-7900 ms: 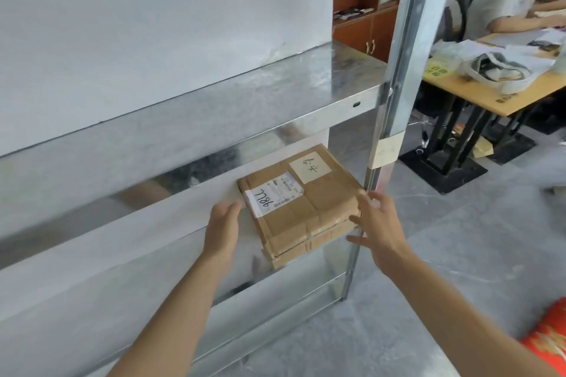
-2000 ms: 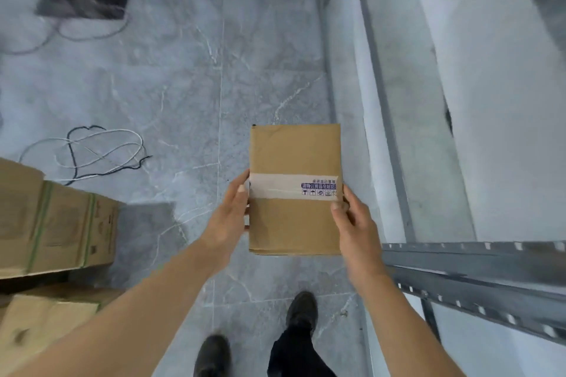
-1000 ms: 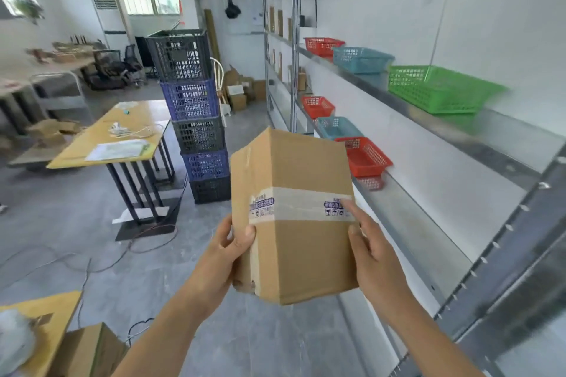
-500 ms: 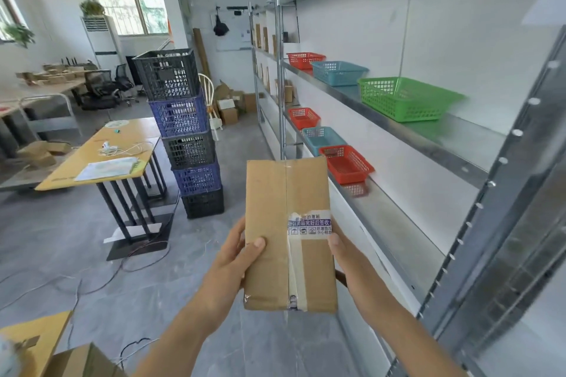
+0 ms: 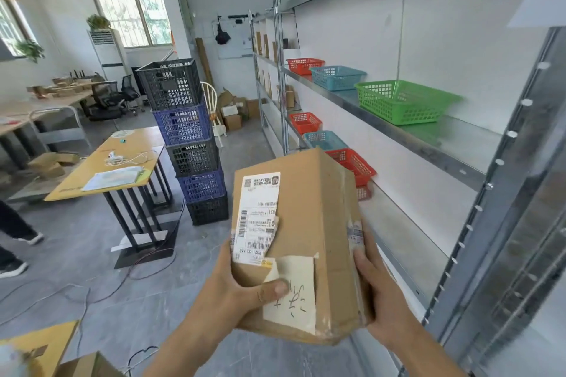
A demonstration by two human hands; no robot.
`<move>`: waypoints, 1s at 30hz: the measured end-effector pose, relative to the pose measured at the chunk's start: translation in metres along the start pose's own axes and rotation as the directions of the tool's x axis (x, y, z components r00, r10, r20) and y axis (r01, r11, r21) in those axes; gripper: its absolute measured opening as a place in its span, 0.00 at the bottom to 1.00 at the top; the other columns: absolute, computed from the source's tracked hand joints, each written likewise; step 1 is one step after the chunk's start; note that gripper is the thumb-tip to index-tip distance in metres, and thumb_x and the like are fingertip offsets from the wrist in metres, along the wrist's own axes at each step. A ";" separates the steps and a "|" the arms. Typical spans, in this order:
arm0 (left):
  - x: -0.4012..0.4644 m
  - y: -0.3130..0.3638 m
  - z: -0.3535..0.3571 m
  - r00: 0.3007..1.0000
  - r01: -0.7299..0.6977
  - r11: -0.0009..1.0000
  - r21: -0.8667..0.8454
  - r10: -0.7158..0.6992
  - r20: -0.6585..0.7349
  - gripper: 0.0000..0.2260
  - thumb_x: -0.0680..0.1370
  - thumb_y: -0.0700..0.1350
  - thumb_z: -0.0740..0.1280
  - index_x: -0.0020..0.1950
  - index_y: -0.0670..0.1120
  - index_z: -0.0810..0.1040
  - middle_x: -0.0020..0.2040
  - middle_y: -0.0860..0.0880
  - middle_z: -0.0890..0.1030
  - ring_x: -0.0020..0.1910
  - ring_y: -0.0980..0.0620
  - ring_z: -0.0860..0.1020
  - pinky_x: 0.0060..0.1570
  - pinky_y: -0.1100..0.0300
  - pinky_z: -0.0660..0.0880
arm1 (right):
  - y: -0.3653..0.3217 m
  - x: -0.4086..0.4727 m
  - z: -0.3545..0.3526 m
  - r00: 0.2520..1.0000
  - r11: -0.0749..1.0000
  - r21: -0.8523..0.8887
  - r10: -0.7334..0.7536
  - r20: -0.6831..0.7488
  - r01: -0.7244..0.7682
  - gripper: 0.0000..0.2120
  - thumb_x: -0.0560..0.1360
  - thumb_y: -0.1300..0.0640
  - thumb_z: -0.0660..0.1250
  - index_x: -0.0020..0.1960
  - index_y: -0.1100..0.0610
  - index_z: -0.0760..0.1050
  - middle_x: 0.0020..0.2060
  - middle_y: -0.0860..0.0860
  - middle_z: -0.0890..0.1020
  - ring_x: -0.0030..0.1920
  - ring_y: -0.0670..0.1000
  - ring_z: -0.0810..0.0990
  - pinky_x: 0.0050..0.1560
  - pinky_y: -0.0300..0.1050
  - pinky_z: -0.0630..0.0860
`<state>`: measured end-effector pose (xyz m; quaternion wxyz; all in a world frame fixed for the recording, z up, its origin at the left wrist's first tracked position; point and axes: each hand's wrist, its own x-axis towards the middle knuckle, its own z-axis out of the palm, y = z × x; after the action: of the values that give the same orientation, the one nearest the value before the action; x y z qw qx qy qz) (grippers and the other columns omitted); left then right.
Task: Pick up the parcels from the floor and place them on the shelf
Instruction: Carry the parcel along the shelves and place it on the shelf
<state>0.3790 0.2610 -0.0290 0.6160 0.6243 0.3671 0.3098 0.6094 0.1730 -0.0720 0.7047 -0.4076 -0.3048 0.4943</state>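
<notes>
I hold a brown cardboard parcel in front of me at chest height, with both hands on it. Its upper face carries a white shipping label and a cream handwritten note. My left hand grips the near left corner, thumb on the note. My right hand clamps the right side. The metal shelf runs along the wall on my right, its lower level beside the parcel.
Red, blue and green baskets sit on the shelf levels. A stack of crates and a yellow table stand to the left. Cables lie on the floor. Another cardboard box is at the bottom left, and a person's legs at the far left.
I have turned the parcel in my hands: the taped face has rolled away and the face with the shipping label and note is up. Earlier I lifted it from the floor.
</notes>
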 end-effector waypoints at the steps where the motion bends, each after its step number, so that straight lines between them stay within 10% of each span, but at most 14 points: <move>1: -0.003 0.000 -0.002 0.999 0.035 0.999 -0.027 -0.035 0.036 0.44 0.57 0.51 0.87 0.68 0.68 0.72 0.62 0.55 0.87 0.60 0.48 0.86 0.58 0.39 0.83 | -0.002 -0.001 0.003 0.999 0.997 -0.076 -0.033 -0.002 0.033 0.24 0.79 0.46 0.64 0.72 0.27 0.68 0.70 0.36 0.79 0.70 0.46 0.80 0.67 0.54 0.79; 4: -0.008 0.002 -0.007 0.991 0.069 0.996 -0.061 -0.061 0.119 0.40 0.65 0.44 0.84 0.67 0.72 0.72 0.63 0.53 0.87 0.59 0.43 0.87 0.50 0.37 0.85 | -0.010 0.001 0.008 0.988 0.884 -0.450 -0.154 -0.016 0.130 0.17 0.83 0.38 0.56 0.67 0.17 0.63 0.69 0.25 0.69 0.66 0.24 0.71 0.72 0.37 0.68; 8: -0.005 0.002 -0.006 0.998 0.037 0.994 -0.104 -0.032 0.050 0.40 0.65 0.46 0.84 0.70 0.70 0.72 0.63 0.53 0.87 0.60 0.47 0.87 0.52 0.43 0.86 | -0.019 0.008 0.000 0.954 0.696 -0.676 -0.296 0.039 0.243 0.21 0.82 0.44 0.55 0.67 0.20 0.66 0.74 0.28 0.63 0.76 0.34 0.63 0.75 0.41 0.63; 13: 0.001 0.002 0.000 0.999 0.034 0.987 -0.157 -0.027 0.048 0.36 0.68 0.47 0.83 0.71 0.67 0.72 0.62 0.53 0.88 0.57 0.44 0.88 0.49 0.42 0.86 | -0.035 0.014 0.005 0.935 0.708 -0.642 -0.351 0.042 0.295 0.16 0.85 0.58 0.60 0.68 0.40 0.72 0.72 0.37 0.74 0.69 0.36 0.75 0.71 0.35 0.72; 17: 0.007 0.000 0.000 0.998 0.020 0.984 -0.180 -0.010 0.055 0.37 0.71 0.43 0.81 0.74 0.67 0.71 0.63 0.54 0.87 0.59 0.44 0.87 0.51 0.41 0.86 | -0.053 0.017 0.011 0.937 0.721 -0.637 -0.348 0.005 0.272 0.20 0.81 0.49 0.63 0.72 0.48 0.72 0.58 0.31 0.82 0.62 0.36 0.79 0.67 0.42 0.77; 20: 0.010 0.001 -0.004 0.999 -0.011 0.986 -0.168 0.018 0.041 0.38 0.69 0.44 0.80 0.73 0.70 0.71 0.67 0.56 0.85 0.64 0.49 0.84 0.55 0.47 0.85 | -0.064 0.025 0.009 0.949 0.756 -0.599 -0.313 0.021 0.263 0.33 0.80 0.42 0.64 0.81 0.46 0.58 0.53 0.32 0.82 0.58 0.33 0.81 0.63 0.40 0.79; 24: 0.013 0.003 -0.008 0.997 -0.044 0.993 -0.112 0.050 0.053 0.41 0.64 0.50 0.83 0.72 0.72 0.72 0.69 0.57 0.83 0.64 0.50 0.84 0.63 0.43 0.80 | -0.074 0.036 0.006 0.965 0.781 -0.587 -0.262 0.004 0.214 0.37 0.71 0.27 0.66 0.74 0.20 0.50 0.73 0.46 0.75 0.69 0.47 0.78 0.73 0.61 0.72; 30: 0.015 -0.005 -0.016 0.996 -0.063 0.998 -0.030 0.065 0.057 0.42 0.64 0.48 0.84 0.72 0.72 0.71 0.71 0.59 0.81 0.67 0.50 0.82 0.63 0.43 0.81 | -0.079 0.041 0.004 0.978 0.785 -0.594 -0.207 0.017 0.176 0.45 0.70 0.25 0.65 0.79 0.27 0.44 0.70 0.43 0.75 0.64 0.45 0.80 0.63 0.51 0.78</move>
<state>0.3736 0.2824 -0.0343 0.6249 0.6358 0.3244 0.3163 0.6548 0.1985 0.0001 0.5960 -0.5860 -0.4661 0.2901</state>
